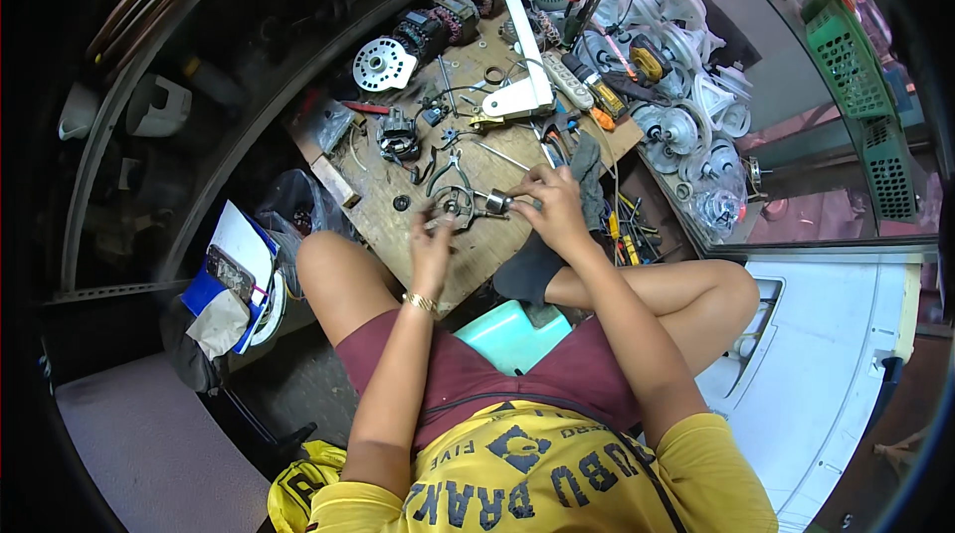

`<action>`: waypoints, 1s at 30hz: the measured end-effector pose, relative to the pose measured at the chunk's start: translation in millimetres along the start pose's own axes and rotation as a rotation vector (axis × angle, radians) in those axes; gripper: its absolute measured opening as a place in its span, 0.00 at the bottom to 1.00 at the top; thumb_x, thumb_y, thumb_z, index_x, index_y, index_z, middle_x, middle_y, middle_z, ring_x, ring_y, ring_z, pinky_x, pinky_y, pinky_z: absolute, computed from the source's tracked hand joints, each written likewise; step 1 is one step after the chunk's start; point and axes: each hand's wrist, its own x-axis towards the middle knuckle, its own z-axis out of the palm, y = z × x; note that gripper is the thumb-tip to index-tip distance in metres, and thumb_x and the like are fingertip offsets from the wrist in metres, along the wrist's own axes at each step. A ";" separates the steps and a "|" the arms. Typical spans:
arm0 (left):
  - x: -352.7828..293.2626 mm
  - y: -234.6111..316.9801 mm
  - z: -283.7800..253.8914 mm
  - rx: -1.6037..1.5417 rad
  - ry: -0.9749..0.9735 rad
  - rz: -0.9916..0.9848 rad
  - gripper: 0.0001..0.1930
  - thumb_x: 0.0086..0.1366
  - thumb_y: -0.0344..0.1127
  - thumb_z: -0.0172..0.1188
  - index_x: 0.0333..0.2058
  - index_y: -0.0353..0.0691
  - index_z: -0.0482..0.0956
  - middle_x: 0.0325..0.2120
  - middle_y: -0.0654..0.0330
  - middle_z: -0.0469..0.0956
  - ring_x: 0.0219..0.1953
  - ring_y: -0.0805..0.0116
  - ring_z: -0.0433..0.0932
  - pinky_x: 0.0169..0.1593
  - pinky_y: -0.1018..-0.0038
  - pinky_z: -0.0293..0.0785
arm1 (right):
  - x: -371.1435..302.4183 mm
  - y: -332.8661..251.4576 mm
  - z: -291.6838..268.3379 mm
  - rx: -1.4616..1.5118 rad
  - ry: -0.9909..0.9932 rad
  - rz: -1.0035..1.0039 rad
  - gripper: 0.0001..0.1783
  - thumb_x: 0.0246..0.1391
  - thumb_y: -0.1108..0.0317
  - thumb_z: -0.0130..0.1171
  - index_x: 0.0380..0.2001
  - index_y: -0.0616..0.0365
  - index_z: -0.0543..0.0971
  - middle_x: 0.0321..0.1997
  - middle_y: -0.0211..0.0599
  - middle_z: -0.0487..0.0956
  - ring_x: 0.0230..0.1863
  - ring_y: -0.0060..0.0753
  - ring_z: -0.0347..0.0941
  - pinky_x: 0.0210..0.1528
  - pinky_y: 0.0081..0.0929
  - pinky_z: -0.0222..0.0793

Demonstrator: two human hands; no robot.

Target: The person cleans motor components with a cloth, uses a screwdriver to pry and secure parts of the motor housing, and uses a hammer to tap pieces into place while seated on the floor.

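Observation:
My right hand (553, 205) pinches a small metal cylinder on a thin shaft (496, 202), like a small motor rotor, above the wooden board. Just left of it, a round grey metal bracket (454, 206) with a hole in its middle is at the fingertips of my left hand (432, 250). The left fingers are closed and slightly blurred; what they grip I cannot make out. Pliers (453, 173) with dark handles lie just beyond the bracket. A small black ring (401, 203) rests on the board left of my left hand.
On the wooden board (383, 235) stand a white plastic arm-shaped housing (527, 86), a white perforated disc (383, 65), a dark motor part (398, 135) and a power strip (567, 81). Yellow-black drills (649, 61) and white plastic fan parts (676, 130) crowd the right. Screwdrivers (629, 233) lie beside the board.

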 end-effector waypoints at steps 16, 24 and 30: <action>78.7 -125.9 -48.3 0.277 0.237 0.080 0.18 0.62 0.31 0.65 0.50 0.30 0.77 0.45 0.51 0.77 0.45 0.62 0.78 0.52 0.68 0.75 | 37.1 -5.3 175.7 -0.380 -0.133 0.010 0.10 0.37 0.64 0.75 0.29 0.41 0.89 0.45 0.30 0.75 0.52 0.42 0.65 0.51 0.46 0.56; 79.5 -126.8 -42.7 0.323 0.256 0.088 0.18 0.62 0.31 0.65 0.50 0.34 0.78 0.44 0.52 0.75 0.43 0.61 0.77 0.50 0.68 0.75 | 54.2 -7.6 178.4 -0.377 -0.204 0.041 0.06 0.42 0.64 0.70 0.27 0.45 0.90 0.48 0.37 0.77 0.54 0.45 0.65 0.51 0.52 0.56; 75.9 -120.7 -36.0 0.359 0.258 0.143 0.17 0.62 0.32 0.65 0.49 0.34 0.78 0.42 0.54 0.73 0.41 0.62 0.76 0.48 0.69 0.75 | 58.5 -0.7 179.2 -0.442 -0.205 -0.047 0.07 0.42 0.64 0.70 0.29 0.44 0.90 0.47 0.36 0.76 0.53 0.46 0.65 0.50 0.51 0.58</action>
